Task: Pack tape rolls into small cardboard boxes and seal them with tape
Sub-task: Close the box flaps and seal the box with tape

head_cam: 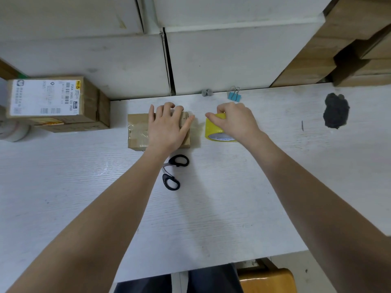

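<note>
A small brown cardboard box (pixel 137 132) lies closed on the white table (pixel 211 208), with clear tape across its top. My left hand (pixel 167 125) rests flat on the box's right half, fingers spread. Just to the right stands a yellow tape roll (pixel 213 129) on its edge. My right hand (pixel 234 121) grips the roll from above, thumb toward the box. Black-handled scissors (pixel 173 172) lie open on the table below the box, their blades partly hidden under my left forearm.
A larger labelled cardboard box (pixel 57 102) sits at the left, with a pale tape roll (pixel 14 132) beside it. A blue binder clip (pixel 234 95), two small grey balls (pixel 206 92) and a dark crumpled lump (pixel 336 111) lie near the back. Brown cartons (pixel 338 49) are stacked far right.
</note>
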The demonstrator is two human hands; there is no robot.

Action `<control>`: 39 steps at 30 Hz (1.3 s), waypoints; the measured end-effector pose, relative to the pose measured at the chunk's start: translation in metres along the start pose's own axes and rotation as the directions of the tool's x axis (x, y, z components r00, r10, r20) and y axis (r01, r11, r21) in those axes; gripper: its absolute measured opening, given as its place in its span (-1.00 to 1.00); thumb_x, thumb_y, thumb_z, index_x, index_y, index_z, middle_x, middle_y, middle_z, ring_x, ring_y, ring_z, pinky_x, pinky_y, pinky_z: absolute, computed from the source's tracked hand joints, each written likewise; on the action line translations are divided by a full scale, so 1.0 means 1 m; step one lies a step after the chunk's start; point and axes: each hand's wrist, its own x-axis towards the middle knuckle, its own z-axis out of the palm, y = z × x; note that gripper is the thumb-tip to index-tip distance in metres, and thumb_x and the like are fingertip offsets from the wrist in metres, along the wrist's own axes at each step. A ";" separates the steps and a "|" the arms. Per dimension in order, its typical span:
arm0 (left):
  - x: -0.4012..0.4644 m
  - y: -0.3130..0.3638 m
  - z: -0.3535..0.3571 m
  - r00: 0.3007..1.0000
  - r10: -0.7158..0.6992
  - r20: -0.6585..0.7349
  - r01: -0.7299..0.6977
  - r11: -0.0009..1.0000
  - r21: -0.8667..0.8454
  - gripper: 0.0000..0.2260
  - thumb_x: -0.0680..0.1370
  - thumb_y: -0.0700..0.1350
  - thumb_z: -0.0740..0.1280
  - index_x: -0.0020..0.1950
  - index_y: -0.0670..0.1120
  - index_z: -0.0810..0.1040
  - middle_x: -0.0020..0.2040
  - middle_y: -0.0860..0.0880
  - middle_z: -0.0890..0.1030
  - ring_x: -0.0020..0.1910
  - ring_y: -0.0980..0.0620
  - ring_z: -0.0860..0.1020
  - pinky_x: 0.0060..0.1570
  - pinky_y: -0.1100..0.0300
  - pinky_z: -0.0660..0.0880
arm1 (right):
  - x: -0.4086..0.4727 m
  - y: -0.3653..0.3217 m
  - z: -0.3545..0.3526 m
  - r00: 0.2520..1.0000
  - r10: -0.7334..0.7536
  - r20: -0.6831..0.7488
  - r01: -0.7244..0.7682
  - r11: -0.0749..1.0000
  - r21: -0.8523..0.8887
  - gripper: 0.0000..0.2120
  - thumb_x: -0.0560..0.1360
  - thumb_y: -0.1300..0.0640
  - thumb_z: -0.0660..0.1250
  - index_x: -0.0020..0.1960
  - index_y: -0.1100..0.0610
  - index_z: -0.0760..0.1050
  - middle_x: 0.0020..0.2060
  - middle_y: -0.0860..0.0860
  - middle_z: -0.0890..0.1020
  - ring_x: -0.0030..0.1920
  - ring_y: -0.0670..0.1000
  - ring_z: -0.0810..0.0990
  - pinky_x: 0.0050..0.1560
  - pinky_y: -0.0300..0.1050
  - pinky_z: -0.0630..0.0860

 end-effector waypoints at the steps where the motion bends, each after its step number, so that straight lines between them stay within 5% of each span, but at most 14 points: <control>1: -0.001 0.002 -0.002 1.000 0.000 0.007 0.000 1.000 0.001 -0.58 0.60 0.21 0.05 0.24 -0.03 0.45 0.25 -0.06 0.42 0.31 -0.09 0.34 0.43 -0.12 -0.05 | -0.001 -0.001 -0.001 1.000 -0.001 0.007 0.002 1.000 -0.023 -0.65 0.55 -0.19 0.20 -0.22 0.07 0.41 -0.32 0.03 0.45 -0.09 0.13 0.46 -0.05 -0.03 0.25; 4: 0.000 0.003 -0.007 0.999 -0.003 0.054 0.008 0.995 -0.097 -0.54 0.61 0.19 0.05 0.40 -0.04 0.33 0.41 -0.06 0.32 0.48 -0.04 0.16 0.44 -0.12 -0.18 | -0.003 -0.003 -0.003 0.999 0.003 0.048 -0.001 0.999 -0.037 -0.57 0.58 -0.24 0.09 -0.10 0.09 0.49 -0.19 0.05 0.54 0.05 0.14 0.50 0.09 0.02 0.24; 7: 0.007 0.001 -0.020 0.991 -0.038 0.129 0.084 0.923 -0.375 -0.54 0.64 0.11 0.06 0.51 -0.02 0.19 0.53 -0.04 0.15 0.54 0.02 -0.07 0.44 -0.04 -0.25 | -0.008 -0.002 -0.008 0.997 0.028 0.070 -0.033 0.997 0.067 -0.54 0.60 -0.23 0.01 0.06 0.10 0.49 0.05 0.08 0.52 0.19 0.12 0.41 0.16 0.08 0.22; 12: -0.002 -0.005 -0.046 0.991 0.092 0.096 -0.045 0.914 -0.403 -0.57 0.65 0.01 0.08 0.52 -0.01 0.16 0.55 0.02 0.12 0.54 0.06 -0.06 0.46 0.05 -0.21 | -0.019 -0.011 -0.027 0.993 -0.065 -0.097 0.066 0.998 0.002 -0.68 0.60 -0.04 0.16 0.25 0.11 0.44 0.19 0.09 0.41 0.28 0.11 0.32 0.18 0.01 0.26; 16: -0.028 -0.016 -0.062 0.995 0.086 0.055 -0.057 0.916 -0.397 -0.58 0.64 -0.07 0.11 0.51 -0.03 0.20 0.53 0.02 0.18 0.53 0.05 0.04 0.48 0.03 -0.09 | -0.046 -0.037 -0.035 0.917 -0.275 -0.288 0.274 0.961 -0.043 -0.79 0.53 0.16 0.22 0.11 0.20 0.50 0.04 0.14 0.48 0.10 0.15 0.42 0.04 0.00 0.30; 18: -0.046 -0.025 -0.068 0.994 0.110 -0.019 -0.110 0.928 -0.356 -0.60 0.59 -0.20 0.17 0.44 -0.10 0.32 0.45 -0.04 0.33 0.44 -0.04 0.24 0.42 0.01 0.16 | -0.064 -0.053 -0.021 0.896 -0.374 -0.240 0.361 0.928 -0.097 -0.84 0.52 0.18 0.21 0.00 0.22 0.52 -0.06 0.14 0.52 0.02 0.16 0.46 -0.01 0.02 0.31; 21: -0.074 -0.033 -0.073 0.985 0.140 -0.104 -0.165 0.944 -0.284 -0.68 0.51 -0.31 0.21 0.25 -0.15 0.50 0.18 -0.09 0.50 0.11 -0.14 0.45 0.08 -0.02 0.40 | -0.087 -0.069 0.013 0.894 -0.442 -0.066 0.431 0.892 -0.136 -0.84 0.51 0.18 0.19 -0.03 0.19 0.52 -0.04 0.12 0.55 0.04 0.16 0.48 -0.01 0.01 0.29; 24: -0.100 -0.039 -0.067 0.979 0.200 -0.028 -0.200 0.944 -0.262 -0.73 0.49 -0.33 0.24 0.15 -0.15 0.56 0.10 -0.09 0.54 0.05 -0.14 0.48 -0.04 -0.04 0.42 | -0.101 -0.075 0.048 0.911 -0.410 0.045 0.413 0.905 -0.106 -0.81 0.52 0.13 0.19 0.05 0.17 0.51 0.02 0.08 0.54 0.11 0.11 0.46 0.05 -0.05 0.29; 29: -0.131 -0.056 -0.039 0.956 0.218 0.196 -0.184 0.967 -0.178 -0.53 0.49 -0.28 0.23 0.40 -0.08 0.39 0.36 0.01 0.43 0.34 -0.03 0.36 0.17 0.08 0.29 | -0.108 -0.076 0.087 0.939 -0.298 0.174 0.319 0.942 -0.108 -0.61 0.53 0.00 0.23 0.29 0.16 0.39 0.20 0.07 0.46 0.26 0.09 0.36 0.13 -0.04 0.30; 39: -0.151 -0.066 -0.022 0.963 0.199 0.184 -0.185 0.979 -0.089 -0.65 0.49 -0.24 0.25 0.27 -0.04 0.47 0.17 0.05 0.52 0.22 -0.04 0.39 0.05 0.19 0.19 | -0.118 -0.071 0.106 0.956 -0.218 0.196 0.278 0.885 -0.373 -0.72 0.54 0.12 0.22 0.20 0.22 0.39 0.18 0.15 0.45 0.24 0.15 0.35 0.14 -0.02 0.27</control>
